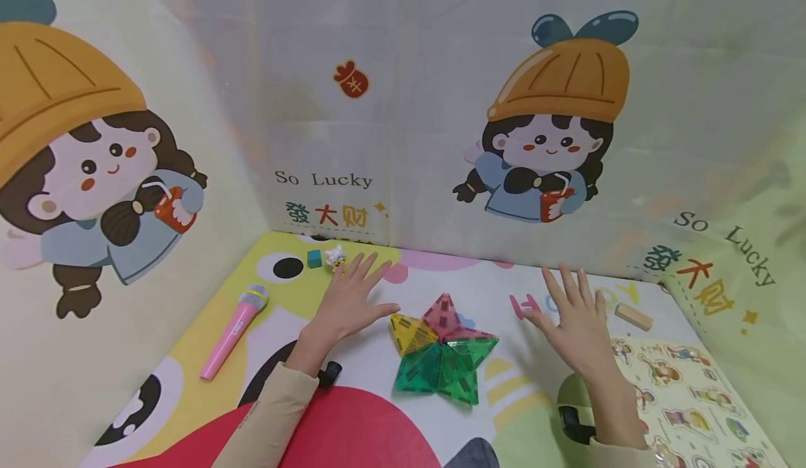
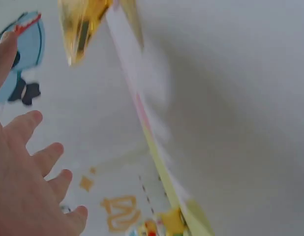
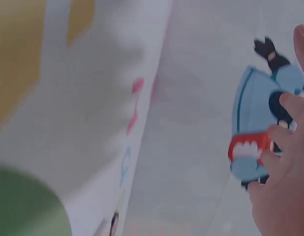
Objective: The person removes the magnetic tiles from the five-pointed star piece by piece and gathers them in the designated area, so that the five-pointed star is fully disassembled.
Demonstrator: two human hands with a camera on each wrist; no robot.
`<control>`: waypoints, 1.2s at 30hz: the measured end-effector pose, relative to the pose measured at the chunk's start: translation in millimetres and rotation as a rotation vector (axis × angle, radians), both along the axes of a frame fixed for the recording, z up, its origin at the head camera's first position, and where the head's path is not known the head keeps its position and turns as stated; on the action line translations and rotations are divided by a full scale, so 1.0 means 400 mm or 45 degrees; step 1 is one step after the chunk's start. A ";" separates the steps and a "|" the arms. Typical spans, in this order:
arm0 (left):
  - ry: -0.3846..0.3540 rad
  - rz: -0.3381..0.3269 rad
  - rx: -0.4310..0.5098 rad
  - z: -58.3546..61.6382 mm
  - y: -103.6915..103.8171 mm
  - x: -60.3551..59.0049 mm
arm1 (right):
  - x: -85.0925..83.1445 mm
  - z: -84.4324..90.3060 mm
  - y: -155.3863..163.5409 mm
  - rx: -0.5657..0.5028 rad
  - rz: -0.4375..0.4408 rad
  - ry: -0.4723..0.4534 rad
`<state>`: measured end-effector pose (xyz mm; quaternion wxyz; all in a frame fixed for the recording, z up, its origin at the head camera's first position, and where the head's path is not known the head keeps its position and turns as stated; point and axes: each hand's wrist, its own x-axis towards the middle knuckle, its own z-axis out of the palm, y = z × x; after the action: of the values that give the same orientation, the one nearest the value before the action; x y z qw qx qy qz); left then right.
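Walls: cartoon-printed panels (image 1: 441, 104) fill the upper frame; two printed girl figures counted, one at left, one at centre right.
Mat: printed play mat (image 1: 352, 419) covers the lower frame and carries everything below.
Puzzle board: one, animal pictures (image 1: 686, 398), lower right corner, just right of the right forearm.
Tile star: one star of magnetic tiles (image 1: 443, 356), lower centre, lying flat between the two hands. Colours counted: yellow, pink, green; exact tile count cannot be told.
Left hand: (image 1: 349, 300) left of centre, fingers spread wide and straight, holding nothing; thumb tip points toward the star's yellow arm, near but apart. The left wrist view agrees: fingers (image 2: 31, 123) splayed, nothing in them.
Right hand: (image 1: 576, 321) right of centre, fingers wide and straight, holding nothing.
Key relation: star lies right of and below the left fingers, left of and below the right fingers; no long axis, points run all round. Left hand looks the nearer.
Microphone: one, pink (image 1: 234, 331), left, long axis running lower left to upper right.
Wooden block: one (image 1: 632, 316), just right of the right hand.
Pink piece: one (image 1: 524, 306), at the right fingertips.
Teal cube: one (image 1: 314, 258), top of mat.
Small figure: one, white and yellow (image 1: 336, 257), beside the cube, just above the left fingertips.
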<state>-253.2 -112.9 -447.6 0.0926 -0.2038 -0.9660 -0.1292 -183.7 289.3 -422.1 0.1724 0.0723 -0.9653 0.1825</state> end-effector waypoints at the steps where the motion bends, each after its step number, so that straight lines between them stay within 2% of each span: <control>1: -0.014 -0.010 0.003 -0.001 0.013 0.006 | -0.004 -0.002 -0.014 -0.006 0.020 -0.011; 6: -0.116 -0.151 0.007 -0.012 0.076 0.040 | -0.019 -0.034 -0.090 -0.050 0.168 -0.094; 9: -0.184 -0.222 -0.014 -0.023 0.111 0.055 | -0.021 -0.059 -0.132 -0.073 0.250 -0.195; 14: -0.257 -0.267 -0.016 -0.034 0.162 0.072 | -0.016 -0.083 -0.177 -0.148 0.310 -0.374; 19: -0.305 -0.241 0.022 -0.036 0.191 0.081 | -0.016 -0.083 -0.197 -0.285 0.328 -0.459; 24: -0.307 -0.227 -0.004 -0.037 0.201 0.084 | -0.017 -0.080 -0.204 -0.344 0.348 -0.518; 29: -0.298 -0.211 -0.011 -0.033 0.206 0.093 | -0.016 -0.082 -0.205 -0.469 0.281 -0.589; 36: -0.321 -0.165 0.022 -0.031 0.212 0.101 | -0.023 -0.086 -0.184 -0.766 0.175 -0.715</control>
<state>-212.7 -28.2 -459.9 -0.0364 -0.2471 -0.9537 -0.1677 -193.1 215.7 -456.6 -0.0966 0.0303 -0.8714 0.4800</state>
